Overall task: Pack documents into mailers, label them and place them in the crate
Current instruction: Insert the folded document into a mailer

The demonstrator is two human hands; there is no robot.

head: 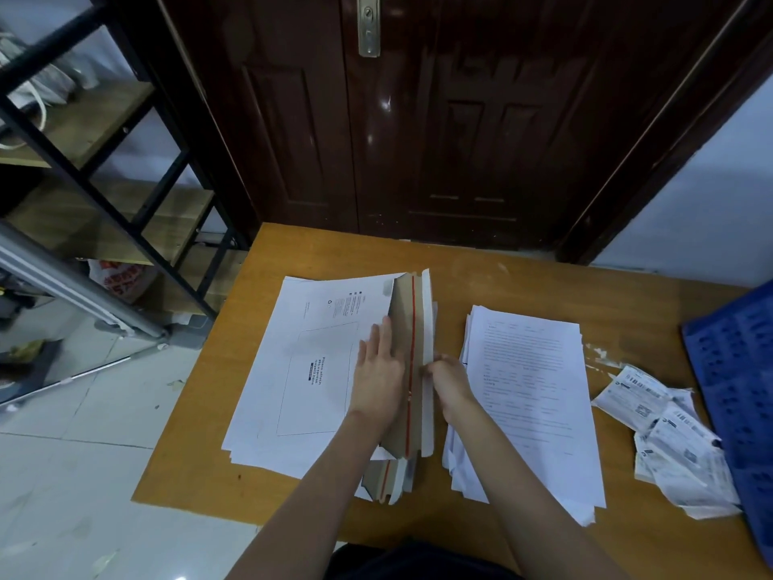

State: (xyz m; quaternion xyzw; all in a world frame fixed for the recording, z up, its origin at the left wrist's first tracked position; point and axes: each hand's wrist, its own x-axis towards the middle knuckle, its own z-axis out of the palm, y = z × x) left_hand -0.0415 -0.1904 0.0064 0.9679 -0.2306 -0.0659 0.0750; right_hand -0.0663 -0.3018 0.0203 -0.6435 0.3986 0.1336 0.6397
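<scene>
A stack of white cardboard mailers (301,370) lies on the left half of the wooden table (523,282). The top mailer's brown flap (408,328) with a red tear strip stands open along its right edge. My left hand (378,378) presses flat on the mailer beside the flap. My right hand (449,380) pinches the white strip at the flap's edge. To the right lies a pile of printed documents (531,395). Loose shipping labels (669,437) are heaped further right, next to the blue crate (736,370).
A dark wooden door (418,119) stands behind the table. A black metal shelf rack (104,161) with wooden boards is at the left, over a tiled floor (83,475). More mailers stick out under the stack near the table's front.
</scene>
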